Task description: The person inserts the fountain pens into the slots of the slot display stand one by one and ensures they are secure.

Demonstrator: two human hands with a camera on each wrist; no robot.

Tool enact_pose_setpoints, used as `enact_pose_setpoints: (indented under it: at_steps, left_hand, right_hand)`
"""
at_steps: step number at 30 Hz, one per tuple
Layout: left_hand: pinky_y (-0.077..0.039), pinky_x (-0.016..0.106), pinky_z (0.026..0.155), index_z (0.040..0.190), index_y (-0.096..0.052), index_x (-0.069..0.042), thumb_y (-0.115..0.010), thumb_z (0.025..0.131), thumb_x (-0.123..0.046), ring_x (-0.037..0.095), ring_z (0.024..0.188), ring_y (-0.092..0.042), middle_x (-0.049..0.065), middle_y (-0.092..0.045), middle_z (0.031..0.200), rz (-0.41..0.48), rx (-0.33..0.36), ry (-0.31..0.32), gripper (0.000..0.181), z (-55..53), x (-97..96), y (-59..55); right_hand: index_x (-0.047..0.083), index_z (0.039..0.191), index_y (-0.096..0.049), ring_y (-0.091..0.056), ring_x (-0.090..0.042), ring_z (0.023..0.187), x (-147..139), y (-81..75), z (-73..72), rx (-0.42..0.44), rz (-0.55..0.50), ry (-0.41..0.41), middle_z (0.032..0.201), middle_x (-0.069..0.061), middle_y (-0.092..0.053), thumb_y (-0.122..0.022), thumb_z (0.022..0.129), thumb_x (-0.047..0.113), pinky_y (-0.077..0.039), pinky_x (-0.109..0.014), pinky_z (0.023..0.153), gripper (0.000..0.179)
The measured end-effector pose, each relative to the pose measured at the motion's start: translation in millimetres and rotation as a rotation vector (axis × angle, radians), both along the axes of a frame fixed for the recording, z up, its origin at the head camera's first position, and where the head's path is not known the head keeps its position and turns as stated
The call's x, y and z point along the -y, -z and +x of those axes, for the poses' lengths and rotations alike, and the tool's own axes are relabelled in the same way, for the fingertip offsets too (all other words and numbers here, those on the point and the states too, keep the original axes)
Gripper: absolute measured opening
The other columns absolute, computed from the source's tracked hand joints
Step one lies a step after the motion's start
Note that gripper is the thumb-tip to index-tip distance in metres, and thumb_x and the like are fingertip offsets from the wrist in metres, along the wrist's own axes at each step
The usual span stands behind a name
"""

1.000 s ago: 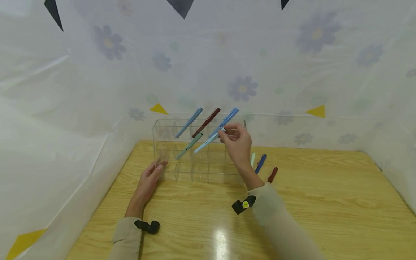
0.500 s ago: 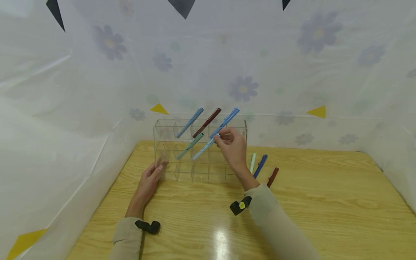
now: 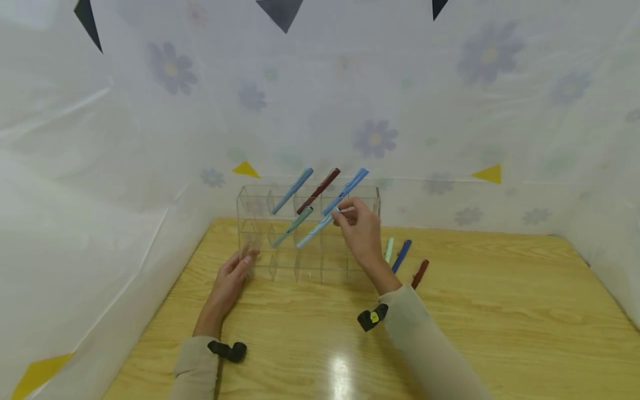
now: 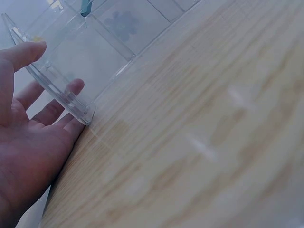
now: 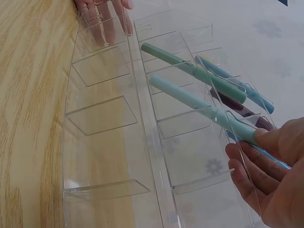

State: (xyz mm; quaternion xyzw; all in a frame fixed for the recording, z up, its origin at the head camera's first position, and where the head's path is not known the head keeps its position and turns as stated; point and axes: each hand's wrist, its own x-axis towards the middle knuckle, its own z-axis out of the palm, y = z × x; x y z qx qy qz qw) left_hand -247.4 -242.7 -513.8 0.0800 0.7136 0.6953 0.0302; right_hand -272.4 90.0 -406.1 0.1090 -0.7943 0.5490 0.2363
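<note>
A clear acrylic pen rack (image 3: pixel 334 261) with tiered compartments stands on the table. My right hand (image 3: pixel 361 228) pinches the cap end of a pale blue capped pen (image 3: pixel 312 235) between thumb and fingers. That pen leans in the middle tier, beside a green pen (image 3: pixel 292 228). Behind them in the top tier lean a grey-blue pen (image 3: pixel 292 191), a dark red pen (image 3: pixel 318 191) and a brighter blue pen (image 3: pixel 352 186). At the rack's left end, my left hand (image 4: pixel 33 147) holds the side panel, its thumb in front and fingers behind, partly seen through the plastic.
To the right of the rack, partly behind the right forearm, lie a pale green pen (image 3: pixel 389 249), a navy pen (image 3: pixel 402 255) and another dark red pen (image 3: pixel 420 273) on the wooden table (image 3: pixel 500 311). A white flowered sheet (image 3: pixel 425 100) hangs behind and at the sides.
My right hand has moved slightly left and down, and the pale blue pen has slid lower into the middle tier. My left hand stays at the rack's left end.
</note>
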Motion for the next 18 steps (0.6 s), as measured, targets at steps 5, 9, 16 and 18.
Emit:
enact_pose_setpoints:
  at_steps: [5,9,16,18]
  left_hand:
    - [-0.013,0.056,0.120,0.160,-0.033,-0.004,-0.048,0.111,-0.034,0.029,0.152,-0.021,0.018,-0.040,0.159,-0.005,0.004,-0.002,0.059,0.2,0.7,0.7]
    - [-0.014,0.053,0.121,0.157,-0.038,-0.002,-0.049,0.110,-0.034,0.028,0.152,-0.023,0.018,-0.041,0.159,-0.003,0.006,-0.011,0.058,-0.3,0.8,2.0]
    - [-0.015,0.054,0.120,0.154,-0.041,0.000,-0.048,0.111,-0.033,0.028,0.152,-0.022,0.017,-0.040,0.160,-0.011,0.006,-0.016,0.055,-1.6,-0.4,1.9]
    - [-0.015,0.054,0.120,0.155,-0.040,0.001,-0.047,0.111,-0.033,0.029,0.152,-0.022,0.018,-0.040,0.160,-0.014,0.002,-0.014,0.056,-1.5,-0.9,1.1]
  right_hand:
    - [0.006,0.107,-0.067,-0.075,-0.020,0.078,1,1.6,0.5,-0.006,0.010,0.007,0.090,-0.009,-0.077,-0.072,0.099,0.013,-0.059,-0.039,0.069,0.012]
    - [0.004,0.110,-0.067,-0.075,-0.021,0.081,-2,2.3,2.7,-0.018,0.006,0.000,0.094,-0.010,-0.077,-0.072,0.098,0.011,-0.059,-0.039,0.072,0.014]
    - [0.004,0.115,-0.065,-0.075,-0.024,0.088,-11,-2.2,13.5,-0.032,-0.057,-0.029,0.101,-0.013,-0.075,-0.072,0.097,0.006,-0.059,-0.037,0.078,0.019]
    - [0.004,0.117,-0.065,-0.075,-0.025,0.089,-16,-3.2,17.4,-0.031,-0.097,-0.046,0.103,-0.014,-0.075,-0.072,0.097,0.005,-0.059,-0.035,0.077,0.021]
